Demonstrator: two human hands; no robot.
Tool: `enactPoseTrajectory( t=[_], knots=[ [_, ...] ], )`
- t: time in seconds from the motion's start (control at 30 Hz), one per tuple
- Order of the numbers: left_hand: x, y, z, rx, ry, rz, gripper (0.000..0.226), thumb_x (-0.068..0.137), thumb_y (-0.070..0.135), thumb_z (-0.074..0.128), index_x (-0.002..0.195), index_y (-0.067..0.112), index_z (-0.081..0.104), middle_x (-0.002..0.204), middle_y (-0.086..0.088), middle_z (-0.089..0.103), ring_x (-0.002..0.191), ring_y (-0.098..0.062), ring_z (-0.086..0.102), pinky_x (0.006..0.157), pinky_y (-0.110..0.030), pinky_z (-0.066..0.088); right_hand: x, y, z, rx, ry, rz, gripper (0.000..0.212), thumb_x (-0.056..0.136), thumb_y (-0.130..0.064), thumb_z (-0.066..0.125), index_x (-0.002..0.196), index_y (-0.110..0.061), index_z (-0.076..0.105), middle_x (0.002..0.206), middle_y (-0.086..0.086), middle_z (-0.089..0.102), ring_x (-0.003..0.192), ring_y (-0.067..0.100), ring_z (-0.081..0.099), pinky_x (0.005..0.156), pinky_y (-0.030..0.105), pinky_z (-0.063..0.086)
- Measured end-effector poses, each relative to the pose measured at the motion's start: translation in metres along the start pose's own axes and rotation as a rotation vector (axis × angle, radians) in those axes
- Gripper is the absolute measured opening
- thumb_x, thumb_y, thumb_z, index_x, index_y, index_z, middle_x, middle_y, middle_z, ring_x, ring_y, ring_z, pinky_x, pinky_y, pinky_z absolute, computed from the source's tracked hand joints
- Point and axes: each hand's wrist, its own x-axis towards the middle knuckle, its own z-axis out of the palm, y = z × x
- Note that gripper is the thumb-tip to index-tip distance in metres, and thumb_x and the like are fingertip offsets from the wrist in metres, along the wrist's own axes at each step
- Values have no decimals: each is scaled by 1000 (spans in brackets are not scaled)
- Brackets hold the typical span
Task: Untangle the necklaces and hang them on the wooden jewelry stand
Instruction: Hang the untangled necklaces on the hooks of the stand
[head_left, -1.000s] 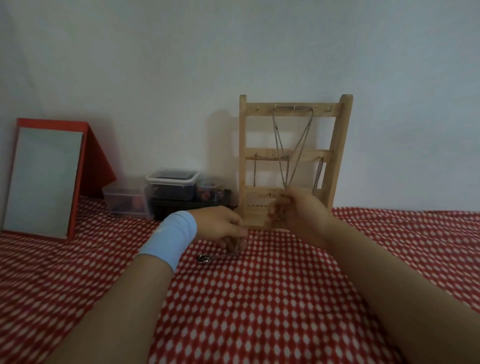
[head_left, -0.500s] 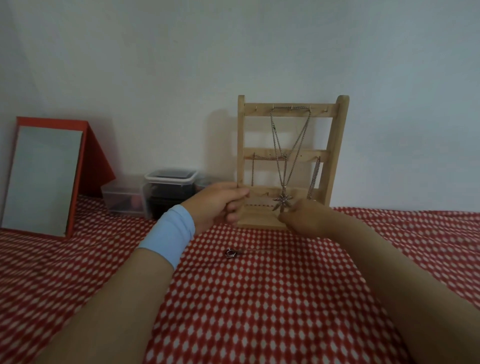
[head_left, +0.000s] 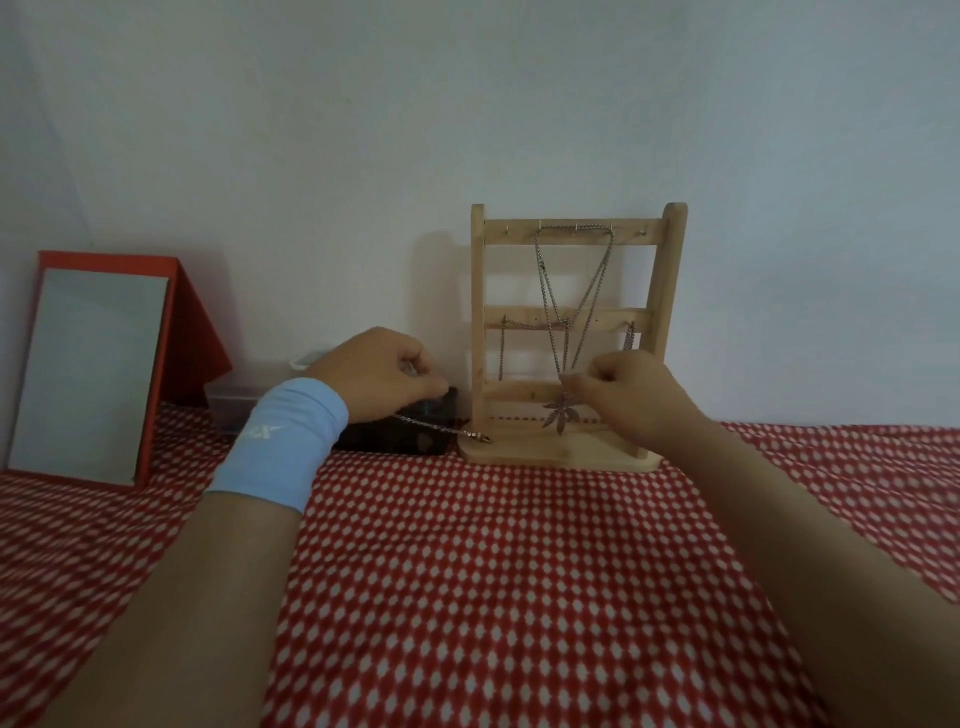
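The wooden jewelry stand (head_left: 478, 312) stands upright on the red checked cloth against the wall. A silver necklace (head_left: 550, 296) hangs from its top bar, its leaf pendant (head_left: 562, 414) low near the base. Another chain (head_left: 502, 353) droops from the middle bar. My left hand (head_left: 384, 374), with a blue wristband, pinches a thin chain (head_left: 441, 427) that slopes down to a small pendant (head_left: 484, 439) in front of the stand's base. My right hand (head_left: 634, 395) is curled, fingertips pinched beside the leaf necklace just above its pendant. The thin chain's run to that hand is too fine to see.
A red-framed mirror (head_left: 88, 374) leans at the far left. Clear plastic containers (head_left: 234, 400) and a dark box (head_left: 395, 439) sit against the wall just left of the stand. The red checked cloth (head_left: 493, 571) covers the surface in front.
My left hand rose from the cloth with the thin chain, lifting its small pendant off the cloth to the stand's base. My right hand moved up and right, uncovering the leaf pendant.
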Motion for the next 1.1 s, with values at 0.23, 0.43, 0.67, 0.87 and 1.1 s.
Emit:
enactPoseTrajectory(
  t=[0.23,0.43,0.67,0.87,1.1],
  knots=[
    [3,-2,0,-1231,-222,-80,40,98,30,43,59,19,45,47,7,30,38,-9,26,37,-19,17,3,-4,2,976,-175,331,48,101,-35,57,62,-23,31,56,-2,25,49,17,30,52,30,32],
    [5,-4,9,-1760,-22,-98,34,98,30,44,69,17,56,57,5,45,45,-10,41,38,-19,34,-5,-7,11,675,-155,315,29,100,-32,59,75,-18,55,63,-3,40,52,14,41,61,35,51],
    [-4,40,24,-1273,-68,42,25,102,22,46,125,20,55,114,-10,71,105,-29,69,91,-42,56,-13,-31,10,545,-208,-121,23,91,1,52,77,-17,58,72,-6,57,59,13,49,52,28,45],
    [-1,60,35,-828,-157,60,59,93,12,63,139,36,34,131,-6,59,103,-21,69,84,-35,58,-5,-33,15,376,-65,-188,31,94,4,58,73,-19,63,91,0,71,68,21,64,51,24,50],
    [17,73,20,-730,-359,62,46,92,14,62,135,19,45,93,-8,72,82,-29,68,79,-43,55,3,-45,1,465,35,-136,21,85,-4,71,100,-12,59,97,-11,63,77,3,58,62,13,46]
  ],
)
